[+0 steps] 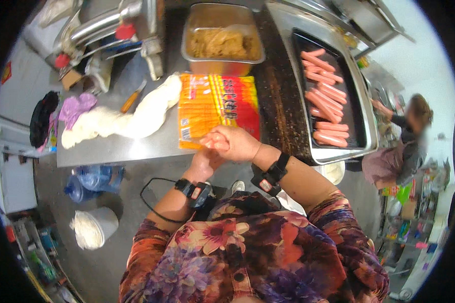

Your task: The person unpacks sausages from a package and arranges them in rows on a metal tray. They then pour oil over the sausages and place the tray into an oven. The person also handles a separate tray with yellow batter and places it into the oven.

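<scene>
Both my hands are brought together at the near edge of a flat plastic sausage packet (202, 103), orange, yellow and red, lying on the metal table. My right hand (241, 143) is closed, its fingers folded against my left hand (206, 159), which is closed too. What lies between the fingers is hidden; I cannot tell whether they pinch the packet's edge. Left of the packet stretches a long twisted piece of pale dough (154, 112). On the right, several loose pink sausages (329, 98) lie in a black baking tray (356, 121).
Behind the packet stands a metal pan (184, 48) of brown paste. A knife (132, 99) and a purple bag (78, 108) lie by the dough. A rolling machine (103, 28) occupies the far left. A white bucket (106, 222) stands on the floor. Another person (409, 131) is at the right.
</scene>
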Tool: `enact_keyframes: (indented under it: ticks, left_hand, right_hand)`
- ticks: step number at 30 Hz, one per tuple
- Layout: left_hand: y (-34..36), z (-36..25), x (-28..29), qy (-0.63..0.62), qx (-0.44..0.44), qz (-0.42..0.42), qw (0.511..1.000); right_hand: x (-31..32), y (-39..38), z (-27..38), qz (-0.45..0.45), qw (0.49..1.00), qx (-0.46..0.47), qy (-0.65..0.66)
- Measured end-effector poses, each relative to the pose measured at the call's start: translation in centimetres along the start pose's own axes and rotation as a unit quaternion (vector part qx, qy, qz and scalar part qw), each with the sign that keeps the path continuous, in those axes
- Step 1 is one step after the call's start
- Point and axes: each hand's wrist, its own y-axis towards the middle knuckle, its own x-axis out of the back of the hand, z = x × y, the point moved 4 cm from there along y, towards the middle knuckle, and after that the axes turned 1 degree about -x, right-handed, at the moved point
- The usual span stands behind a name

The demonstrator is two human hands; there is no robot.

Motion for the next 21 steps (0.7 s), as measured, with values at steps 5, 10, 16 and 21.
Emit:
enact_keyframes:
  ticks: [5,10,16,21]
  left_hand:
    - [0.4,0.1,1.2,-0.014,0.103,-0.13,0.986]
    - [0.7,0.0,2.2,-0.048,0.126,-0.13,0.982]
    - [0.2,0.0,2.0,-0.032,0.108,-0.123,0.986]
    - [-0.2,0.2,1.7,-0.016,0.081,-0.204,0.975]
  right_hand:
    - [6.3,-5.0,6.3,-0.081,0.99,0.098,0.069]
    - [15.1,-12.1,9.6,-0.144,0.984,0.102,-0.01]
    - [27.0,-16.9,7.4,-0.262,0.938,0.018,-0.226]
    - [34.5,-15.8,3.3,-0.296,0.907,0.009,-0.299]
